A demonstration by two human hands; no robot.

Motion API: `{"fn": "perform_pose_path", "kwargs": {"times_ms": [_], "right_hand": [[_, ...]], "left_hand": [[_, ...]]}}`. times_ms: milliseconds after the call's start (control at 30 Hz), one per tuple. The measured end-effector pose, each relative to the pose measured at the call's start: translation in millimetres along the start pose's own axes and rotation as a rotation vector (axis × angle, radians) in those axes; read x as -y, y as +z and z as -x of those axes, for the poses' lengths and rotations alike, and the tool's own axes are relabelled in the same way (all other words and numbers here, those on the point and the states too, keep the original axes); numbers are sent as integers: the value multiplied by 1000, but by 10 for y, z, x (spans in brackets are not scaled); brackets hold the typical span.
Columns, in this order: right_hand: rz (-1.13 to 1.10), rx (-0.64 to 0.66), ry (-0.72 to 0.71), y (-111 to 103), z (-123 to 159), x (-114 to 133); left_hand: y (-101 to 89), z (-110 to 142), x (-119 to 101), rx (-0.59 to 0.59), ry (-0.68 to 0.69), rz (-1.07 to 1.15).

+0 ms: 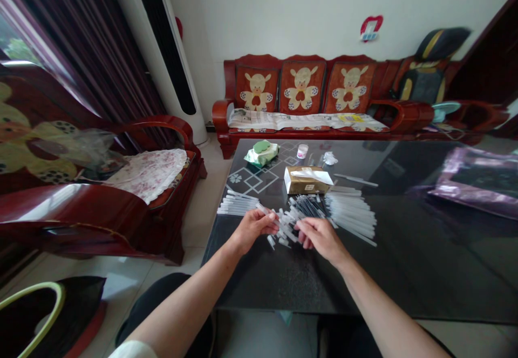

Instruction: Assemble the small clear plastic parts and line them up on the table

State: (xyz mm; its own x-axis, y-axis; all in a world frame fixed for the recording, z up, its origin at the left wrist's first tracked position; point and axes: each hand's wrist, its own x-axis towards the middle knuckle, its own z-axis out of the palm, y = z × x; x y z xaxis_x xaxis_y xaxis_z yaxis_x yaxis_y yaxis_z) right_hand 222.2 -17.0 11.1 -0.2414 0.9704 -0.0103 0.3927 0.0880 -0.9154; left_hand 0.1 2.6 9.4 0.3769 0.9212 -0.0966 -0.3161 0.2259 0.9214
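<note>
My left hand (256, 229) is closed around a slim translucent white tube (264, 209), whose end sticks out past the fingers. Just to the right, my right hand (321, 239) has its thumb and fingers pinched together at the edge of a pile of short translucent caps (286, 229); what they grip is too small to make out. Behind the pile lies a bunch of thin dark rods (308, 205). A fanned stack of long whitish tubes (351, 215) rests right of the rods, and a smaller row of similar tubes (237, 204) is to the left.
On the dark glossy table (408, 261) stand a tissue box (307, 181), a green wipes pack (261, 154), a small cup (302, 151) and crumpled tissue (329, 158). A purple shiny package (477, 180) lies at right. Wooden sofas (222, 111) stand behind and left.
</note>
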Motion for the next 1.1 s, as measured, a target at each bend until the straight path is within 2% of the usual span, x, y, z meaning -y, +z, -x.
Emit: {"fn": "perform_pose_path", "kwargs": {"times_ms": [133,233,400,600,700,800,933,1000,1100], "right_hand": [[-226,244,39,228,38,55],[-250,295,65,247,53,55],[-263,281,108,189,66,83],[-376,303,164,239,70,138],[-374,292,159,253,61,150],[-259,218,56,259,56,180],[49,78,-142,293,71,226],[93,44,-171,312,78,226],[-106,113,-68,312,79,202]], "left_hand": [[120,59,5,117,0,-83],[129,60,-37,100,31,-145],[17,11,-116,-12,130,-263],[5,18,-90,44,145,-330],[32,30,-98,11,122,-384],[53,32,-118,-98,61,-404],[71,28,-114,-185,-10,-391],[75,29,-115,-182,-2,-381],[64,42,-150,-67,69,-387]]}}
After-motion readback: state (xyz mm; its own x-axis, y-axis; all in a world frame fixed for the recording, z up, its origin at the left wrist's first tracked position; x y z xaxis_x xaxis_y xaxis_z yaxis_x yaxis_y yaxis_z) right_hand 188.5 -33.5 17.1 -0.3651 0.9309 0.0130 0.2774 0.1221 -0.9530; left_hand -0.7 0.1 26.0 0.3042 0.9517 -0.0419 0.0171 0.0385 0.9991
